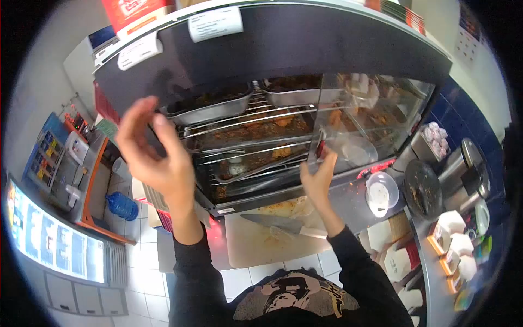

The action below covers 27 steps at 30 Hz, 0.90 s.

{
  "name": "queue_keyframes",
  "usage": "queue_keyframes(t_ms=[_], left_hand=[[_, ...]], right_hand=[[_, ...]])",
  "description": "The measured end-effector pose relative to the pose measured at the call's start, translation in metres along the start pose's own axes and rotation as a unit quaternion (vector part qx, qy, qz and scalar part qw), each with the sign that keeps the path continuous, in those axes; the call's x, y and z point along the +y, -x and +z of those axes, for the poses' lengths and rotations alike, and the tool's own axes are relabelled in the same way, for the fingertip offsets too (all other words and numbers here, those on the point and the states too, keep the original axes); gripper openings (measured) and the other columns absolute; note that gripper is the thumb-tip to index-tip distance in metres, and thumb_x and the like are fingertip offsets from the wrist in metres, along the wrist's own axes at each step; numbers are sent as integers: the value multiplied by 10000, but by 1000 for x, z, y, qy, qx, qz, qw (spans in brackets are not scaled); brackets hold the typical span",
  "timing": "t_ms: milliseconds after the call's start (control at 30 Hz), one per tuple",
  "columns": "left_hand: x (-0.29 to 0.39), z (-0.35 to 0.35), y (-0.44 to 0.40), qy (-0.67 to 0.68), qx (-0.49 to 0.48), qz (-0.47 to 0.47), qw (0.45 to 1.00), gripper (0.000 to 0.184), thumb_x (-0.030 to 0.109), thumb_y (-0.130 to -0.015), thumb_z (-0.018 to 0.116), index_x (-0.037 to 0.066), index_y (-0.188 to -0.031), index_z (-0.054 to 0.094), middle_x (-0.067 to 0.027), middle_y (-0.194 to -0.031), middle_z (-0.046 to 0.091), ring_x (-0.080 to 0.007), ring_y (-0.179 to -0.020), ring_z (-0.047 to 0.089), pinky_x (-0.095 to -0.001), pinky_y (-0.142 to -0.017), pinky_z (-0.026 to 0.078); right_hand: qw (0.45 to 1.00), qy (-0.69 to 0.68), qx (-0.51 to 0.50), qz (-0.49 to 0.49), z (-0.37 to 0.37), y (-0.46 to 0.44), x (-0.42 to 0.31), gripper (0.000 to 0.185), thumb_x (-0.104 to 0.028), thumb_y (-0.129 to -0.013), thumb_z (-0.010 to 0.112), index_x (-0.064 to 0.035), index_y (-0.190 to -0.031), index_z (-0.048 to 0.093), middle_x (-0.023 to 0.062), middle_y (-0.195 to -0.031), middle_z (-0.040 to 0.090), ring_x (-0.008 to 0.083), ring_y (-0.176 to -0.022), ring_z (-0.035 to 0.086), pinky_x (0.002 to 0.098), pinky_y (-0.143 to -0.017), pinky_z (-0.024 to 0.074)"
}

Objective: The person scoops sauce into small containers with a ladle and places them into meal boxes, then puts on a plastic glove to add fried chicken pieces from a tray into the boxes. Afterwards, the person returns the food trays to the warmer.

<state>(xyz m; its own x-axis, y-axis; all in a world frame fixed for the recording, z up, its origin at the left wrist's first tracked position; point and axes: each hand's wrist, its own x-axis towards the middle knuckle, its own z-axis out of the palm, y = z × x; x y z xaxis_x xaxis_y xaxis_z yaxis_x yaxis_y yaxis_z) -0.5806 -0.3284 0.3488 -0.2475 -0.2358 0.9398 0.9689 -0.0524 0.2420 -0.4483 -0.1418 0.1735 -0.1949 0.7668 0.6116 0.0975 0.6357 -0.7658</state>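
A dark heated food display cabinet [283,41] stands before me, its left part uncovered. My left hand [155,150] is raised at the cabinet's left side, blurred, fingers apart and holding nothing. My right hand [320,177] has its fingers at the red handle near the left edge of the glass door [376,114], which covers the right part. Inside, metal pans [218,108] stand on the upper wire rack [261,111]. Below are trays of browned food [256,131]. Under the cabinet, a large knife [278,222] lies on a cutting board [245,248].
Right of the board stand a clear plastic tub [383,192], a black pan [423,188] and a steel container [463,169]. White takeaway boxes [460,242] line the right counter. A blue water jug [122,206] is on the tiled floor at left, near a lit display [52,234].
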Motion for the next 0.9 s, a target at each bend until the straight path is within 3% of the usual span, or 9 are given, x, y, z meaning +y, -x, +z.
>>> queue_keyframes(t_ms=[33,100,167,233,400,500,533,767,900], left_hand=[[-9,-6,-13,-26,13,25,999,324,2,-864,546,-34,-1171,450,-162,-1143,546,-216,-1037,553,-327,-901,430],[-9,-6,-34,-38,27,-4,999,359,24,-865,562,-25,-1194,427,-171,-1163,531,-219,-1054,541,-328,-921,419],[-16,-1,-49,35,-8,-36,999,409,48,-866,579,-17,-1226,395,-175,-1163,532,-213,-1047,543,-320,-905,425],[-8,6,-59,15,-42,-90,995,518,122,-846,635,-33,-1248,347,-181,-1123,551,-217,-1028,549,-319,-867,451],[-14,4,-80,-104,-2,-88,991,572,185,-815,682,-50,-1224,358,-184,-1044,587,-212,-944,584,-312,-794,483],[-18,9,-83,-61,-38,-88,994,562,199,-807,696,-49,-1200,381,-160,-944,618,-205,-866,606,-302,-764,490],[-24,10,-83,-77,-39,-78,993,530,185,-794,712,-46,-1159,406,-136,-868,629,-193,-814,615,-295,-757,490],[-22,-18,-72,201,-90,-188,957,374,4,-843,615,-12,-1139,386,-101,-923,576,-133,-858,586,-209,-728,454],[2,-72,-44,187,-92,-241,948,422,-22,-864,563,36,-1233,367,-83,-966,583,-105,-847,576,-190,-700,431]], right_hand=[[999,-25,-24,5,6,10,-11,546,-48,-643,633,59,-1127,405,193,-1034,429,343,-992,448,397,-891,367],[996,-42,-72,-19,21,28,-23,579,-40,-638,624,64,-1159,392,200,-1051,425,344,-1001,448,395,-894,370],[990,-64,-115,-45,34,41,-36,618,-34,-641,619,54,-1204,378,189,-1069,419,321,-998,450,378,-867,389],[981,-91,-159,-67,43,53,-50,664,-28,-652,618,30,-1261,361,161,-1088,411,273,-983,454,345,-812,422],[952,-157,-256,-68,67,76,-72,715,-28,-654,622,51,-1298,321,196,-1112,403,327,-1000,471,367,-820,442],[932,-183,-306,-65,80,82,-86,721,-25,-664,628,60,-1306,312,208,-1108,407,348,-974,493,372,-796,458],[927,-188,-316,-75,89,86,-87,722,-20,-664,628,58,-1308,312,209,-1106,409,347,-972,495,370,-798,458],[880,-266,-389,-55,125,111,-111,717,48,-705,583,-27,-1369,322,160,-1130,442,291,-1048,495,321,-823,491],[873,-300,-382,-44,119,95,-104,584,0,-753,602,-21,-1303,408,126,-1126,499,264,-970,554,319,-767,497]])
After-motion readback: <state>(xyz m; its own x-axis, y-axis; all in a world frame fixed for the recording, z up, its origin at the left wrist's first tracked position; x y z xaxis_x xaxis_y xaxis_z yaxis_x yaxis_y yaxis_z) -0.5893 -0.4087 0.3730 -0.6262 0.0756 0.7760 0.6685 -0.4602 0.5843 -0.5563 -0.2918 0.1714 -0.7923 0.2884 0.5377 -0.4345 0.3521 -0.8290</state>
